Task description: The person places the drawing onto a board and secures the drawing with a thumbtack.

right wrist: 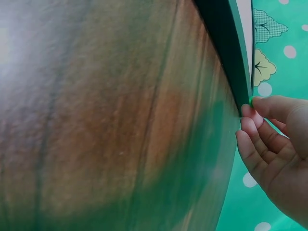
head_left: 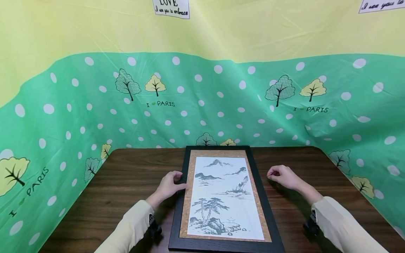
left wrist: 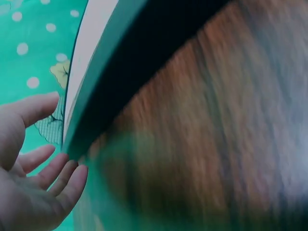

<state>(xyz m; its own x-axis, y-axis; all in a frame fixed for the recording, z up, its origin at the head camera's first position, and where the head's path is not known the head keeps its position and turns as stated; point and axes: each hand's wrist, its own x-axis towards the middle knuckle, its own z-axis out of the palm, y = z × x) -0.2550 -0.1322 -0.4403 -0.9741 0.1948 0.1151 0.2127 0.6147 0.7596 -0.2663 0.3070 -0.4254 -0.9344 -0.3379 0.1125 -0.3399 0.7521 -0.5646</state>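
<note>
A black-framed cork board (head_left: pixel 185 211) lies flat on the table, bearing a white sheet (head_left: pixel 205 189) printed with a grey landscape of mountains and pines. At its left edge is my left hand (head_left: pixel 169 184), thumb reaching over the frame; in the left wrist view the hand (left wrist: pixel 36 168) has its thumb apart from loosely bent fingers, with nothing between them. My right hand (head_left: pixel 284 176) is off the board's right side, above the table. Thumb and forefinger of that hand (right wrist: pixel 276 149) pinch a small bright green piece (right wrist: pixel 251 101), mostly hidden by the fingertips.
The dark wood table (head_left: pixel 126 175) extends on both sides of the board. Behind and around it hangs a green and yellow cloth (head_left: pixel 202 95) with white dots and printed trees. Dark wrist devices (head_left: pixel 154 226) sit at both cuffs.
</note>
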